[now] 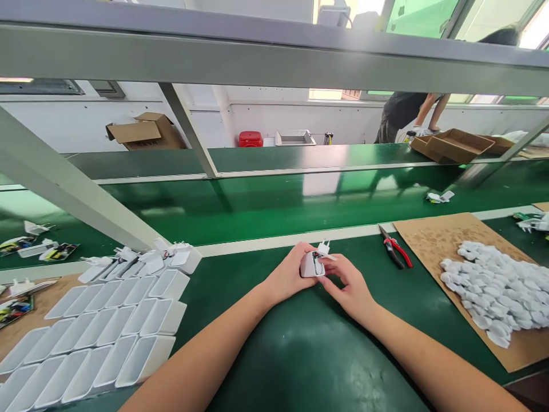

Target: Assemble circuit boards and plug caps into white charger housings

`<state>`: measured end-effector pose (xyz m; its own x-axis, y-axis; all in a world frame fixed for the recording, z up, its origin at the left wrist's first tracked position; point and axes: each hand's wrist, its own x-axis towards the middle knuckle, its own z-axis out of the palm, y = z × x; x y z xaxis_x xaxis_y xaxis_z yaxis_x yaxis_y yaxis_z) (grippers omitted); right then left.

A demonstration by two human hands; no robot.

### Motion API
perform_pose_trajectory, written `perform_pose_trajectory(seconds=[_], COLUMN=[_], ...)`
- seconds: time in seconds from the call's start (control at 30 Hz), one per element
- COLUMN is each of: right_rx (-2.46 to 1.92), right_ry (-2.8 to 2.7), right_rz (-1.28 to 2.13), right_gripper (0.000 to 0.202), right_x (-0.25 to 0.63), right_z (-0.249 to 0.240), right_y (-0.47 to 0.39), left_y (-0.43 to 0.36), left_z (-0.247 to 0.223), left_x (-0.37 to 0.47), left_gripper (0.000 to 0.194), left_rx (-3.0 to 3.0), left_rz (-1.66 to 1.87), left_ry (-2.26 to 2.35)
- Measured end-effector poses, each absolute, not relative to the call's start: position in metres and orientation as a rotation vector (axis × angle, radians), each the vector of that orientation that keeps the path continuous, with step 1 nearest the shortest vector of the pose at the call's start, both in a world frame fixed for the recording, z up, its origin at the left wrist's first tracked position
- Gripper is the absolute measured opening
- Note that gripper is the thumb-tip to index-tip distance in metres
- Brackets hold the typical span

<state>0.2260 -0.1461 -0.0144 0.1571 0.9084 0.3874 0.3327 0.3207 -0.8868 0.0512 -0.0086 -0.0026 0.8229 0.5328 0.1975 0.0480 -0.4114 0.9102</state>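
Note:
Just above the green table, my left hand (pixel 288 273) is closed around a small white plastic charger housing (pixel 310 265), its open end towards my right hand. A bit of green circuit board shows inside the opening. My right hand (pixel 349 284) has its fingers closed on a white plug piece with two pins (pixel 323 247) at the housing's upper edge. Whether the plug piece touches the board inside, I cannot tell. Pliers with red and black handles (pixel 397 250) lie on the table to the right of my hands.
Rows of open white housings (pixel 148 357) stand at the left, with white plug parts on the far row. A pile of small white pieces (pixel 497 289) covers part of a cardboard sheet (pixel 422 234) at right. Behind runs a green belt (pixel 266 200); a person (pixel 401 114) bends near cardboard boxes (pixel 454 144).

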Motion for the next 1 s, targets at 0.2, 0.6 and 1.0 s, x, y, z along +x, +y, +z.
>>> perform_pose_trajectory(seconds=[0.2, 0.6, 1.0], right_rx=[-1.07, -0.953, -1.05], right_ry=[-1.008, -0.763, -0.746], right_rz=[0.996, 1.479, 1.223], right_gripper=[0.04, 0.033, 0.038], right_x=[0.229, 0.235, 0.228], right_z=[-0.007, -0.004, -0.007], right_y=[-0.142, -0.136, -0.137], left_y=[-0.022, -0.03, -0.027], left_z=[0.006, -0.004, -0.016], left_x=[0.053, 0.054, 0.057], left_gripper=[0.056, 0.056, 0.049], left_rx=[1.999, 1.953, 1.882], left_rz=[0.803, 0.841, 0.753], left_ry=[0.507, 0.535, 0.527])
